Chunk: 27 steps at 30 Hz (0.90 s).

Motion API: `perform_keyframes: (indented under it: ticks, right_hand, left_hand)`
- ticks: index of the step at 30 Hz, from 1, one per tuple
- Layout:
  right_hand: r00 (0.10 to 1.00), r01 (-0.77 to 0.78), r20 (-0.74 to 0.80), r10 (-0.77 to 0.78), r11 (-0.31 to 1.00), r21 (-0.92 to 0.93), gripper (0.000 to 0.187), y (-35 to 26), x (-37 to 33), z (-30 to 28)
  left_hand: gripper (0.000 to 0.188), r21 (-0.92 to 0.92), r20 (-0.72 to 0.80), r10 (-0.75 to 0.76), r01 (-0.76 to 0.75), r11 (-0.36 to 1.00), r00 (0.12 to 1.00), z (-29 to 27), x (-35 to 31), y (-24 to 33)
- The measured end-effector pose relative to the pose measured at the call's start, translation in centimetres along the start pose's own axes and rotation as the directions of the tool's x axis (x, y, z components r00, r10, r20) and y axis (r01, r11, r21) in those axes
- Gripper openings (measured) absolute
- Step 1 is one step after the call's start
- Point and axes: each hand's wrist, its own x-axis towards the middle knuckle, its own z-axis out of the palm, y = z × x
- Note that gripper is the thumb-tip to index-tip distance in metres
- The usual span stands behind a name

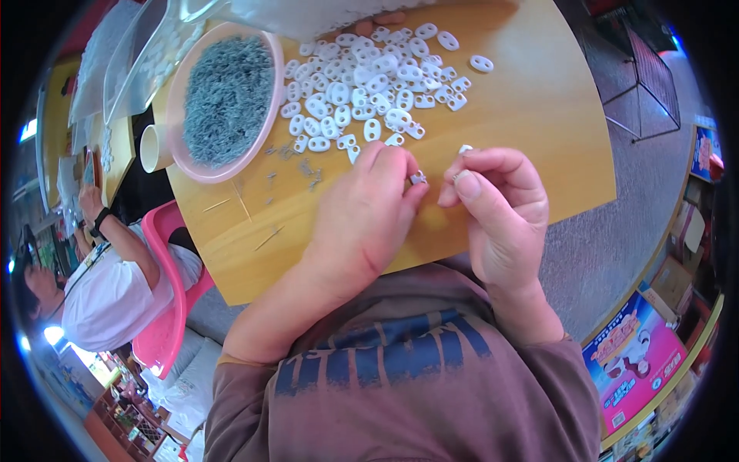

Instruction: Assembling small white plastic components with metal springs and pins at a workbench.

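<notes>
Above the table's near edge, my left hand (pixel 358 212) pinches a small white plastic piece (pixel 418 178) between thumb and fingers. Just to its right, my right hand (pixel 508 212) is closed in a pinch too. A bit of a white plastic piece (pixel 465 148) shows at its index finger; whatever else it grips is too small to make out. Beyond both hands spreads a pile of white oval two-holed plastic pieces (pixel 358 96). Tiny grey parts (pixel 229 100) fill a pink bowl (pixel 212 175) at the far left, and loose grey parts (pixel 312 174) lie near it.
Thin wooden sticks (pixel 267 239) lie on the wooden table (pixel 570 154) left of my forearm. A cream cup (pixel 152 148) stands beside the bowl, near clear plastic bags (pixel 142 58). Another person (pixel 108 296) sits on a pink chair (pixel 171 300) at left.
</notes>
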Motion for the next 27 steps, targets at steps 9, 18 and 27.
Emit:
perform_keyframes:
  ticks: [9,18,27]
  right_hand:
    - [0.996,0.080,-0.036,-0.082,0.995,-0.059,0.015,0.2,-0.4,-0.4]
    - [0.986,0.128,0.119,-0.115,0.985,-0.115,0.017,2.0,-0.1,1.5]
    - [0.953,0.122,0.279,-0.117,0.992,-0.002,0.018,2.3,-0.4,1.4]
  left_hand:
    - [0.012,-0.213,-0.069,0.141,-0.152,0.965,0.988,0.9,-0.9,-0.3]
    - [0.015,-0.896,0.441,-0.232,0.441,-0.058,0.867,-4.2,-2.7,-1.1]
    - [0.015,-0.927,0.376,-0.194,0.366,-0.088,0.906,-4.2,-3.4,-0.4]
